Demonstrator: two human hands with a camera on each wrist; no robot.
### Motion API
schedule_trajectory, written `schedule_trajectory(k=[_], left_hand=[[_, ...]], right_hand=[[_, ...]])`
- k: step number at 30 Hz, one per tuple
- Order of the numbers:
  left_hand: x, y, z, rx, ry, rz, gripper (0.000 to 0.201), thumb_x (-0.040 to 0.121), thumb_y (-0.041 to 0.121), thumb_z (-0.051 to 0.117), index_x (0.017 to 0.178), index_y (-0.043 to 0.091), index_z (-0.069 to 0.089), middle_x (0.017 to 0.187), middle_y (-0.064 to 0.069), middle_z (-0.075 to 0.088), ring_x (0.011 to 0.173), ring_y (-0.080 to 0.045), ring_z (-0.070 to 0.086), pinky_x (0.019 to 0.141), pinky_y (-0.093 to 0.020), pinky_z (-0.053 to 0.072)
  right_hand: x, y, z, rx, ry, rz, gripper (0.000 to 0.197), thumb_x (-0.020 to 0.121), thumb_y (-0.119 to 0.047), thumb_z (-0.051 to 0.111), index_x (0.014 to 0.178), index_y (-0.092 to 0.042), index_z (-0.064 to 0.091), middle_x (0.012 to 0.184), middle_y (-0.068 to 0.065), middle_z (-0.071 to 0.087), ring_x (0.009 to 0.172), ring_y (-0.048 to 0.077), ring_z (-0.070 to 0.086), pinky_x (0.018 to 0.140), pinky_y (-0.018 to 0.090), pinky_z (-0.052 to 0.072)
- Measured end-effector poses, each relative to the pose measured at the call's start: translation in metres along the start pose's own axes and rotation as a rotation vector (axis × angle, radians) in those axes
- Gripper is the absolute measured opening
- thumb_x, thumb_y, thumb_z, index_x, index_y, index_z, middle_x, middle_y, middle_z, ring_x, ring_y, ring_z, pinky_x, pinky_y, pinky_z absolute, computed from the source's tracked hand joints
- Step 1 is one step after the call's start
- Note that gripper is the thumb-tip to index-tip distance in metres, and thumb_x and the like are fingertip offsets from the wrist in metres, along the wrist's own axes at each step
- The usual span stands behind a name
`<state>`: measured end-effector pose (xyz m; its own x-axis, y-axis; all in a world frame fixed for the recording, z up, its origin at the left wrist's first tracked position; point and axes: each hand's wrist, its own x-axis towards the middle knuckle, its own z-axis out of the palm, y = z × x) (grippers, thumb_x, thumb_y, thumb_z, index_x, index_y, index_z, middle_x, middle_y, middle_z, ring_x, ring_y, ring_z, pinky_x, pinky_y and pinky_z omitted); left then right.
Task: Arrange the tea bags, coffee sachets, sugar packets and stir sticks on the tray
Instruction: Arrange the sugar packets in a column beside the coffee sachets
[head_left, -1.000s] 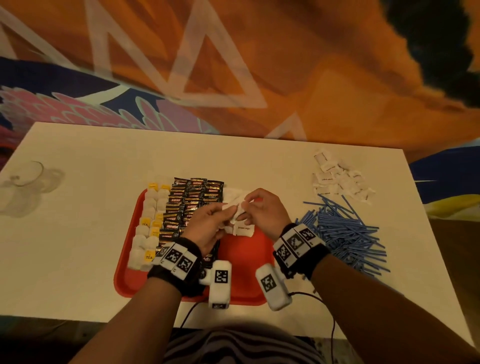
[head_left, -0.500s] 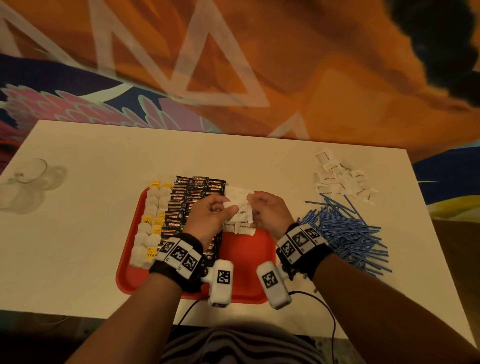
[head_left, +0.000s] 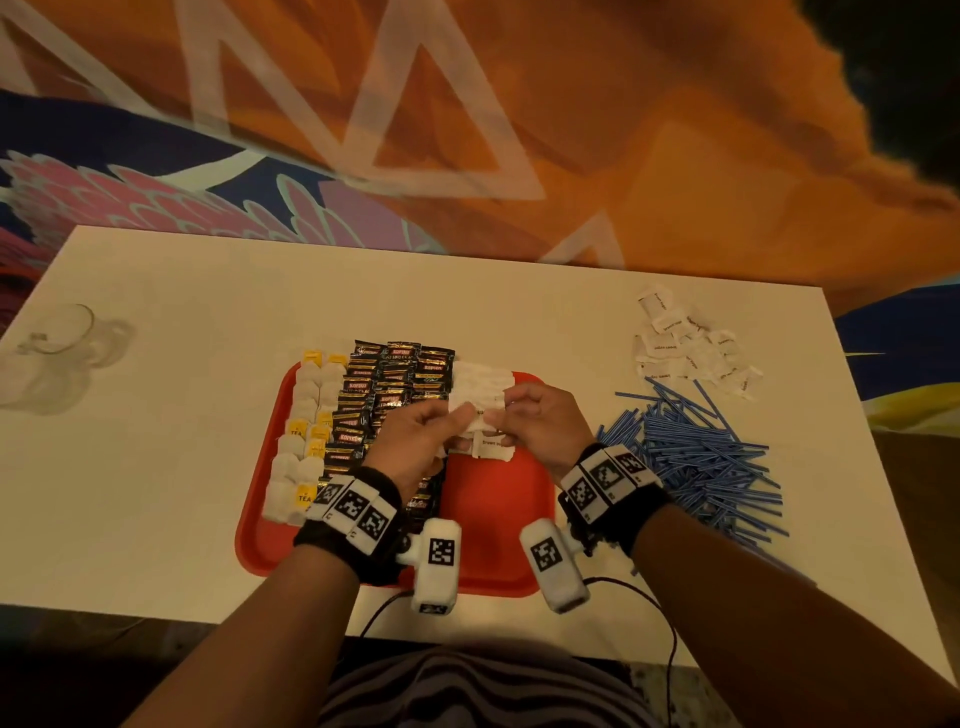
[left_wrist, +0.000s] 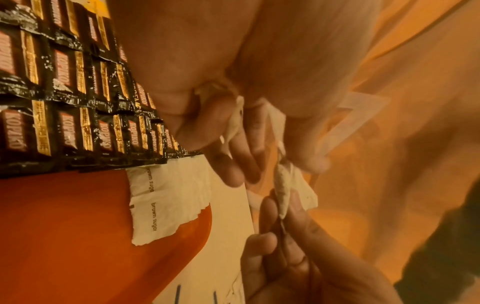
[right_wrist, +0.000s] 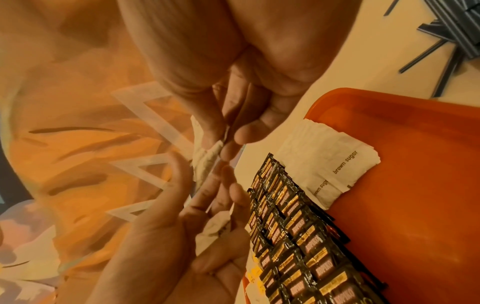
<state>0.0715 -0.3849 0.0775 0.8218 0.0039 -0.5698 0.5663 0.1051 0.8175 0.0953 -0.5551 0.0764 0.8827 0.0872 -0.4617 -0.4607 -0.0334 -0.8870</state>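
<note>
A red tray holds a left column of tea bags, black coffee sachets in the middle and white brown-sugar packets beside them. Both hands hover over the sugar column. My left hand pinches a few sugar packets between thumb and fingers. My right hand pinches one more sugar packet at the fingertips, right against the left hand's. One flat sugar packet lies on the tray below them.
A loose heap of sugar packets lies on the white table at the far right. A pile of blue stir sticks spreads just right of the tray. A clear glass stands at the far left. A cable runs along the near edge.
Both hands stay together over the sugar column and have shifted slightly toward the far end of the tray. They still pinch sugar packets between them.
</note>
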Motion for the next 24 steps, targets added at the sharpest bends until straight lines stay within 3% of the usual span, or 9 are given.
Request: schedule_trajectory(k=[3, 7, 9, 13, 17, 22, 24], left_hand=[[0.000, -0.006, -0.001, 0.052, -0.004, 0.043, 0.020, 0.088, 0.015, 0.072, 0.105, 0.004, 0.072, 0.072, 0.000, 0.070, 0.061, -0.009, 0.061, 0.051, -0.025, 0.036], [-0.003, -0.008, -0.002, 0.046, 0.045, 0.083, 0.013, 0.088, 0.010, 0.072, 0.099, 0.002, 0.073, 0.060, 0.005, 0.064, 0.047, -0.005, 0.050, 0.040, -0.018, 0.034], [-0.002, -0.011, -0.005, 0.041, 0.114, 0.091, 0.007, 0.089, 0.010, 0.072, 0.095, 0.007, 0.074, 0.062, 0.002, 0.064, 0.045, -0.003, 0.050, 0.038, -0.016, 0.034], [0.000, -0.019, -0.019, -0.009, 0.250, 0.056, 0.005, 0.091, 0.014, 0.070, 0.091, 0.016, 0.074, 0.076, 0.000, 0.072, 0.064, -0.010, 0.062, 0.044, -0.018, 0.040], [-0.003, -0.023, -0.034, -0.007, 0.262, 0.035, 0.005, 0.092, 0.016, 0.069, 0.094, 0.013, 0.072, 0.074, 0.002, 0.070, 0.059, -0.008, 0.060, 0.045, -0.020, 0.040], [-0.010, -0.030, -0.054, -0.005, 0.279, -0.005, 0.006, 0.095, 0.017, 0.066, 0.093, 0.014, 0.071, 0.075, 0.002, 0.069, 0.061, -0.010, 0.058, 0.045, -0.020, 0.037], [-0.013, -0.032, -0.061, 0.005, 0.275, -0.015, 0.007, 0.095, 0.017, 0.065, 0.095, 0.013, 0.071, 0.079, 0.000, 0.069, 0.063, -0.010, 0.058, 0.045, -0.019, 0.038]], right_hand=[[-0.002, 0.002, 0.002, 0.070, -0.069, 0.083, 0.023, 0.081, -0.005, 0.076, 0.101, -0.004, 0.064, 0.087, 0.012, 0.072, 0.069, 0.018, 0.068, 0.059, 0.026, 0.053], [-0.004, 0.007, 0.004, 0.055, -0.124, 0.132, 0.008, 0.085, -0.005, 0.072, 0.090, -0.007, 0.067, 0.083, 0.009, 0.073, 0.068, 0.017, 0.070, 0.056, 0.021, 0.051], [-0.001, 0.014, 0.003, 0.035, -0.091, 0.135, 0.008, 0.085, -0.005, 0.072, 0.090, -0.007, 0.066, 0.083, 0.009, 0.073, 0.068, 0.016, 0.070, 0.054, 0.020, 0.051], [0.008, 0.040, -0.009, -0.058, 0.062, 0.174, 0.013, 0.083, -0.009, 0.075, 0.092, -0.013, 0.067, 0.096, 0.012, 0.074, 0.079, 0.020, 0.073, 0.063, 0.026, 0.055], [0.012, 0.065, -0.018, -0.141, 0.103, 0.267, 0.026, 0.083, -0.009, 0.075, 0.108, -0.006, 0.067, 0.093, 0.007, 0.073, 0.074, 0.015, 0.071, 0.058, 0.020, 0.055], [0.021, 0.081, -0.002, -0.252, 0.093, 0.325, 0.043, 0.085, -0.013, 0.074, 0.123, -0.003, 0.059, 0.102, 0.006, 0.070, 0.073, 0.011, 0.070, 0.060, 0.019, 0.054], [0.025, 0.082, 0.006, -0.283, 0.097, 0.334, 0.044, 0.087, -0.014, 0.073, 0.126, -0.004, 0.056, 0.095, 0.003, 0.067, 0.072, 0.010, 0.068, 0.061, 0.019, 0.054]])
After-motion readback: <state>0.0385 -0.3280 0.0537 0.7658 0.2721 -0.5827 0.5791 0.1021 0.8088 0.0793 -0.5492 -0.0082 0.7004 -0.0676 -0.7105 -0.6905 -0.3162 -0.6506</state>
